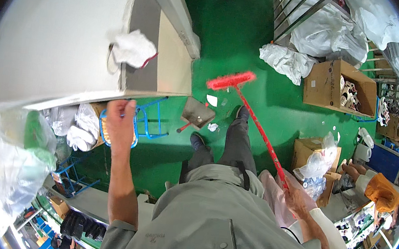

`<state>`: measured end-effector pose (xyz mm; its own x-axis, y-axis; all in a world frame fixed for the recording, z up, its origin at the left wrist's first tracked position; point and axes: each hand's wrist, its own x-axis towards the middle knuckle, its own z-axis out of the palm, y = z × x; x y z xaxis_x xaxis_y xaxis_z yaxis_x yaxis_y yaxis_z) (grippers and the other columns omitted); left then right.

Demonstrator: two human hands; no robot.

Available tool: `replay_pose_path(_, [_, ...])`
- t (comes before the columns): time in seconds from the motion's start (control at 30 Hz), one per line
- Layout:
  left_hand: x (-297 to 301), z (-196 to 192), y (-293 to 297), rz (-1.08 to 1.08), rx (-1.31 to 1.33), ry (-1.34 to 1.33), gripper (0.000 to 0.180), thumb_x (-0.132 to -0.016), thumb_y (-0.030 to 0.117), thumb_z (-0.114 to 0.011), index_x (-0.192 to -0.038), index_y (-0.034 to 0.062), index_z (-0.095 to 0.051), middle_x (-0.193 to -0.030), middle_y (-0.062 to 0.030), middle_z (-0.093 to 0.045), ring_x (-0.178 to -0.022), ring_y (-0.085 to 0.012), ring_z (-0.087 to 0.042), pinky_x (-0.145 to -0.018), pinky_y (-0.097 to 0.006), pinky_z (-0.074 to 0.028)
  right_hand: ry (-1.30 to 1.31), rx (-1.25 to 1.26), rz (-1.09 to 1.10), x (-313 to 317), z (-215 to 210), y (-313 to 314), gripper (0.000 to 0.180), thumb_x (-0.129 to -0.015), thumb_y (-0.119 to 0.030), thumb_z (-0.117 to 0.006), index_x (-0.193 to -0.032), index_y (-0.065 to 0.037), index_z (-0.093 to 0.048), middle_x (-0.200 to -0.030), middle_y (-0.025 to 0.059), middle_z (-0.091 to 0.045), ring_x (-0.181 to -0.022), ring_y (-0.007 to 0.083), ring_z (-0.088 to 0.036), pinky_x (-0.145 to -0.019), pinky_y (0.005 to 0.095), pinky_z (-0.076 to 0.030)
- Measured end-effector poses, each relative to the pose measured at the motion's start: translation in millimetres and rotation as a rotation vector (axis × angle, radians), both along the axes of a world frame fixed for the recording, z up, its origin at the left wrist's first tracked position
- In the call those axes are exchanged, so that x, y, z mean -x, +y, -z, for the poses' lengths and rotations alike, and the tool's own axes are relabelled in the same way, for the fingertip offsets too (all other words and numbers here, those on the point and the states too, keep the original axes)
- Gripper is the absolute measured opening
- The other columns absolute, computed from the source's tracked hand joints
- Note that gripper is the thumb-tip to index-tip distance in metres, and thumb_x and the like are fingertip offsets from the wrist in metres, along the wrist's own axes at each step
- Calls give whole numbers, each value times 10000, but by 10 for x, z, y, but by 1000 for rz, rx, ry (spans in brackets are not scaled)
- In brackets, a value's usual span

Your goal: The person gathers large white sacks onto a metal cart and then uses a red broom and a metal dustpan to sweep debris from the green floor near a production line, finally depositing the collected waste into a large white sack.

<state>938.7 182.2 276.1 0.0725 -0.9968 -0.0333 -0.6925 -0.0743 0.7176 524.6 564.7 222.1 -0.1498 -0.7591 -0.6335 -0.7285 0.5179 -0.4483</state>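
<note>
My right hand is wrapped around the red handle of a broom. The handle slants away across the floor to a red bristled head. By the edge of a white tabletop, my left hand has its fingers half bent and apart, with nothing seen in them. Beyond it, a white cloth or glove with a dark red edge, slightly blurred, shows over the table's corner. On the floor before my feet lies a dustpan with a short red handle, beside scraps of white paper and crumpled plastic.
The white table fills the far left, with a blue stool below its edge. Bagged goods crowd the left side. Cardboard boxes, plastic bags and a metal rack stand on the right. A person in orange is at the far right.
</note>
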Motion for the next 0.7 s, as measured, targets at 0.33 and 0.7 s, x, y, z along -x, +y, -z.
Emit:
replay_pose_path(0.33, [-49,2110,1068,289,-557,-378,885,-750,535,-672,-1310,-86,-384,-1172,-288,-567,-1119,-405,-543,-937,-445,-436,-62,36,18,-221,1095,-726,533,-918,-137,-454,-1425,-124,-288,-789,294,-599,-733,472,-593,-617,513,-454])
replay_pose_path(0.7, [-195,3166,754,351,-764,-517,318,-861,248,-548,-1033,-10,-614,-989,-213,-660,-910,-352,-650,-762,-453,-516,-163,-110,203,-963,383,599,492,-937,-186,-466,-1412,-128,-351,-735,174,-578,-625,312,-572,-570,414,-473])
